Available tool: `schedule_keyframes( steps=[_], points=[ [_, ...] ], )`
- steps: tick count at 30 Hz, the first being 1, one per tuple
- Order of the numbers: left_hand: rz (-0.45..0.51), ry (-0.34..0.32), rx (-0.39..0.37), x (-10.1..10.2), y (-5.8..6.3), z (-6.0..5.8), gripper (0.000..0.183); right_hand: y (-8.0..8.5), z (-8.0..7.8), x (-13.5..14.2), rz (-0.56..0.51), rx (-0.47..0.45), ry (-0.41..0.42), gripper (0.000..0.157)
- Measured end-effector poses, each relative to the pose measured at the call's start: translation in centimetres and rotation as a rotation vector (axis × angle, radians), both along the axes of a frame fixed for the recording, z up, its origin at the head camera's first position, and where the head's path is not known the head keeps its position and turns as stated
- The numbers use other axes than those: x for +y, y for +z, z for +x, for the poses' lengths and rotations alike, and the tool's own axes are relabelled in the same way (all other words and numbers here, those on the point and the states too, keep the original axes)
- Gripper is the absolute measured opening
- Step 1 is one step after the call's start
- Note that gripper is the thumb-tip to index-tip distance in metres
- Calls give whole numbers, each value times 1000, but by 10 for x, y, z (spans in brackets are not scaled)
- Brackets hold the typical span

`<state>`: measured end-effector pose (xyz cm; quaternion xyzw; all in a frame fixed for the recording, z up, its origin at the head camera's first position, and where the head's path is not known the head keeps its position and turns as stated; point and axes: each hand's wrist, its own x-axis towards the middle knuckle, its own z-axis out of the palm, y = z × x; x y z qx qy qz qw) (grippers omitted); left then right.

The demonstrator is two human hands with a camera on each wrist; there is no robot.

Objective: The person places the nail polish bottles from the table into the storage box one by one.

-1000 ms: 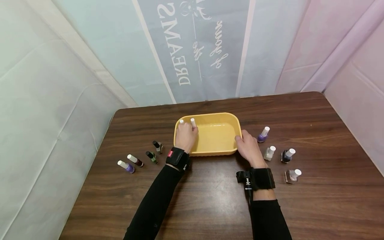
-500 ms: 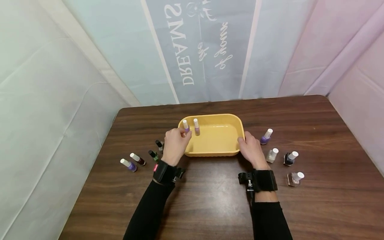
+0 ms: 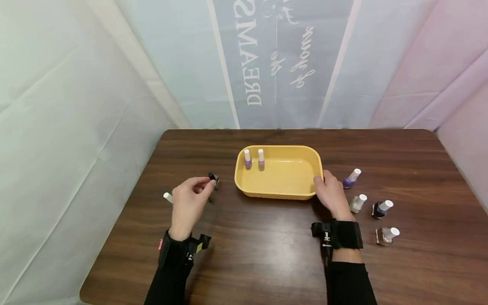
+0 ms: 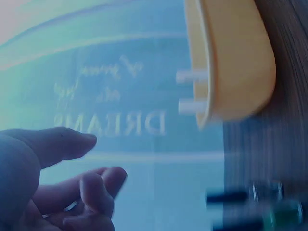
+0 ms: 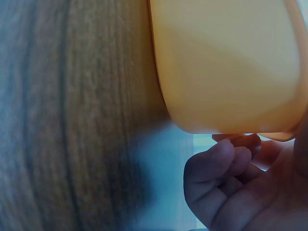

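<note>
A yellow tray [image 3: 280,195] stands on the table with two nail polish bottles inside at its left end, a purple one [image 3: 248,162] and a pale pink one [image 3: 261,164]. My right hand [image 3: 332,195] grips the tray's right rim, fingers curled under it in the right wrist view. To the tray's left, my left hand [image 3: 187,206] is in the air over the table, thumb and fingers apart and holding nothing. Just past its fingertips is a black-capped bottle [image 3: 215,181]. In the left wrist view a green bottle [image 4: 285,215] lies beside it; the hand mostly hides it in the head view.
Right of the tray are several white-capped bottles: a purple one [image 3: 349,182], a whitish one [image 3: 356,205], a dark one [image 3: 378,210] and a brownish one [image 3: 383,237]. A white cap [image 3: 167,197] shows left of my left hand. Fabric [image 3: 190,63] hangs behind the table.
My left hand has come out of the tray, leaving the purple bottle standing there, and moved left toward the black-capped bottles. The right hand keeps its grip on the rim. The head view shifted slightly.
</note>
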<state>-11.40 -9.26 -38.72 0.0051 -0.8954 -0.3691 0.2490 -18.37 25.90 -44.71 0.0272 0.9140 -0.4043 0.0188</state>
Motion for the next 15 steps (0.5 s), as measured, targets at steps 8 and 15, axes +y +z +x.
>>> schedule_keyframes(
  steps=[8,15],
  points=[
    [214,102,43,-72,-12,19,20,0,2,1,5,-1,-9,48],
    [275,160,9,-106,-9,36,22,2,1,-7,6,-12,2,50]
  ],
)
